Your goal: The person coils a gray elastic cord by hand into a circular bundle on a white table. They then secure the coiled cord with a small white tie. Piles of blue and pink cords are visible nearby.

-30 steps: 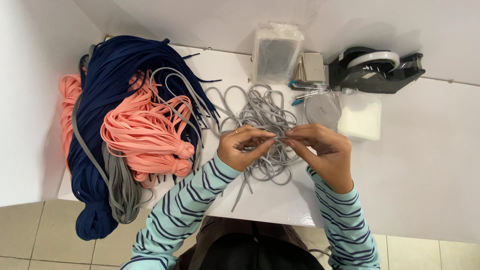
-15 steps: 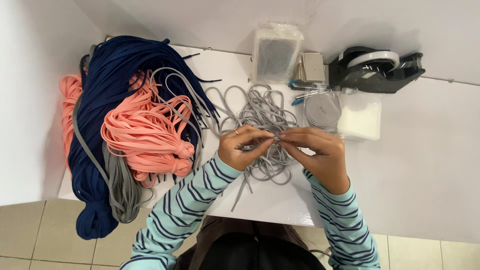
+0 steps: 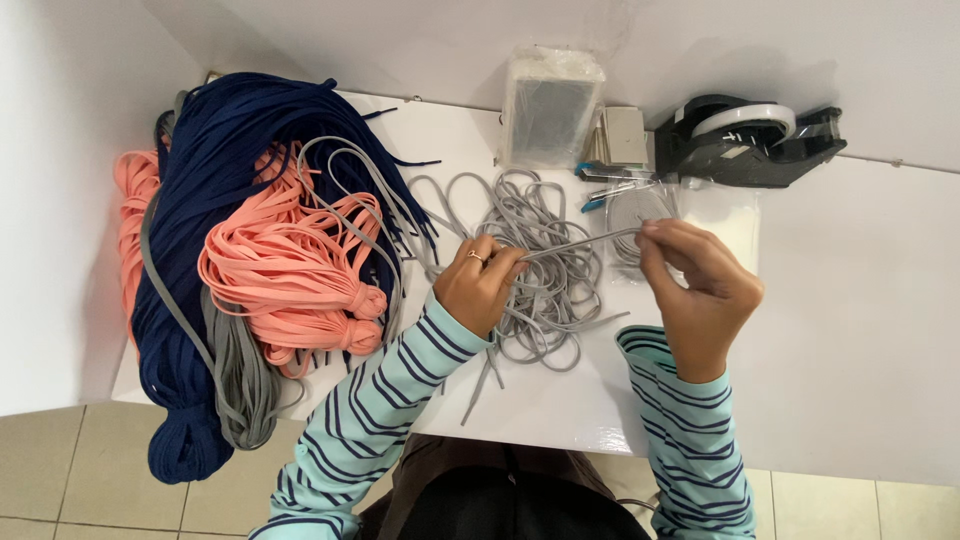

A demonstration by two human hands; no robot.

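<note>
Left hand: the left hand (image 3: 482,285) is closed, pinching one end of a grey lace (image 3: 580,243) between thumb and fingers, above the near-left edge of the grey pile; a ring shows on one finger.
Right hand: the right hand (image 3: 700,290) is closed on the other end of the same grey lace, fingertips pinched at its far-left corner, to the right of the pile.
Grey lace: stretched nearly straight between the two hands, raised slightly above the loose laces, rising a little toward the right.
Grey pile: a loose tangle of grey laces (image 3: 545,300) lies on the white bench (image 3: 560,400), between and under the hands.
Left of bench: a large navy bundle (image 3: 220,170) with salmon-pink laces (image 3: 290,270) heaped over it and a grey flat band (image 3: 235,380) trailing toward the near edge.
Far side: a clear plastic packet (image 3: 550,110) stands just beyond the grey pile; a black tape dispenser (image 3: 745,140) sits to its right, well apart from the hands.
Sleeves: both forearms wear pale green sleeves with dark stripes.
</note>
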